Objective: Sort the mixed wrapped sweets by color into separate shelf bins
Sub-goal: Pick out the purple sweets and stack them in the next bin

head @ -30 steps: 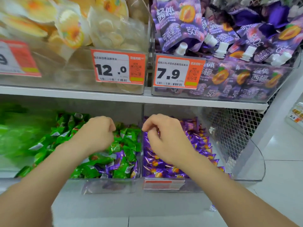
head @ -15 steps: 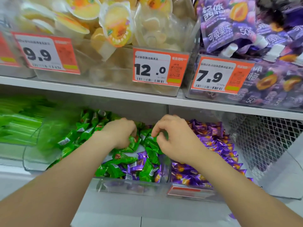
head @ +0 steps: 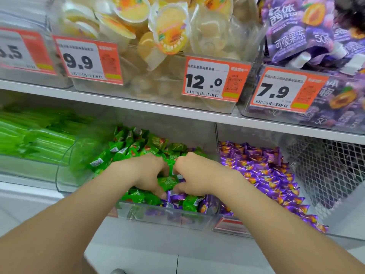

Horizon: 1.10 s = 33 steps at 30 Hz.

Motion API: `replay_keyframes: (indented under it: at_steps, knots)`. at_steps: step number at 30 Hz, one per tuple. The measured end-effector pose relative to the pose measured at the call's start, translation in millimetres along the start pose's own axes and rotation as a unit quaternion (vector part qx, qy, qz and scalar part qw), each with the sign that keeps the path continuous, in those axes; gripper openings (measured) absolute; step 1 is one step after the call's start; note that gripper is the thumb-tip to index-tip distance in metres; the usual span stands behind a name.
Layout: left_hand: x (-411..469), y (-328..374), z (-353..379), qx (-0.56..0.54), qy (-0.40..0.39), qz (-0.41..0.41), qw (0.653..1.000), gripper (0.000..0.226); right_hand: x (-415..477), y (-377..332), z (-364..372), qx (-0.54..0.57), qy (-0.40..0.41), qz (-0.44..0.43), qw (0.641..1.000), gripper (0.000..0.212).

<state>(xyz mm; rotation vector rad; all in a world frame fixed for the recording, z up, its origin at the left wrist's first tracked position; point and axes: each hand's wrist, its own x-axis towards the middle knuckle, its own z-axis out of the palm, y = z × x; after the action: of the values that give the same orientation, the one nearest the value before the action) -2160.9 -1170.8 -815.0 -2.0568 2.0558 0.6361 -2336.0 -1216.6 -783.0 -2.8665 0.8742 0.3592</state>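
Observation:
On the lower shelf a clear bin point(head: 138, 211) holds green wrapped sweets point(head: 136, 147), with a few purple sweets point(head: 175, 196) mixed in at its front. The bin to its right point(head: 217, 147) is full of purple wrapped sweets point(head: 262, 175). Both my hands are down in the green bin, close together. My left hand point(head: 146, 175) curls its fingers and thumb round a green sweet point(head: 167, 181). My right hand point(head: 197, 175) has its fingers curled into the pile and its thumb by the purple sweets; its fingertips are buried.
Left of the green bin stands a bin of long green packs point(head: 35, 135). The upper shelf point(head: 138, 101) carries bins of yellow jelly cups point(head: 169, 30) and purple pouches point(head: 292, 30) with orange price tags. A wire mesh panel point(head: 324, 171) closes the right side.
My view has swung left and drawn nearer. My right hand crossed from above the purple bin into the green bin, and both hands sank lower into the sweets, near its front.

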Motion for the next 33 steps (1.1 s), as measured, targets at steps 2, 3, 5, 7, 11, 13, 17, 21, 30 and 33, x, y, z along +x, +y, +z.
replay_keyframes:
  at_steps: [2, 3, 5, 7, 11, 13, 17, 21, 30, 33]
  knots:
    - [-0.4, -2.3, 2.6, 0.021, 0.031, -0.009, 0.999, 0.065, 5.9, -5.2, 0.1, -0.003, -0.055, 0.026, 0.998, 0.053]
    - [-1.8, -4.2, 1.3, 0.039, 0.051, -0.026, 0.998, 0.068, 9.1, -5.8, 3.1, -0.014, -0.072, 0.043, 0.996, 0.054]
    - [-5.5, -9.8, -1.2, 0.081, 0.098, -0.074, 0.989, 0.064, 13.4, -8.7, 6.8, -0.028, -0.094, 0.073, 0.993, 0.052]
    - [-10.0, -15.6, -1.1, 0.102, 0.146, -0.113, 0.978, 0.057, 18.6, -11.6, 8.8, -0.037, -0.112, 0.088, 0.989, 0.054]
    - [-18.1, -16.2, 0.9, 0.121, 0.233, -0.155, 0.952, 0.062, 26.2, -10.8, 4.8, -0.109, -0.147, 0.085, 0.979, 0.062]
    - [-23.1, -10.1, 2.4, 0.068, 0.23, -0.154, 0.958, 0.057, 30.1, -7.2, 5.0, -0.091, -0.161, 0.08, 0.98, 0.061]
    - [-30.2, 7.6, 12.5, 0.046, 0.133, -0.141, 0.98, 0.06, 31.5, -7.6, 6.8, -0.04, -0.148, 0.034, 0.988, 0.063]
    - [-28.8, 20.8, 11.1, 0.047, 0.074, -0.154, 0.984, 0.063, 31.1, -8.0, 8.3, -0.039, -0.138, 0.019, 0.989, 0.048]
    - [-23.0, 15.1, 7.1, -0.018, 0.119, -0.171, 0.978, 0.027, 28.7, -12.4, 16.1, -0.068, -0.116, 0.036, 0.99, 0.024]
    - [-25.2, -0.5, 6.2, -0.105, 0.182, -0.142, 0.967, 0.011, 23.9, -2.6, 11.4, -0.021, -0.046, 0.023, 0.998, 0.046]
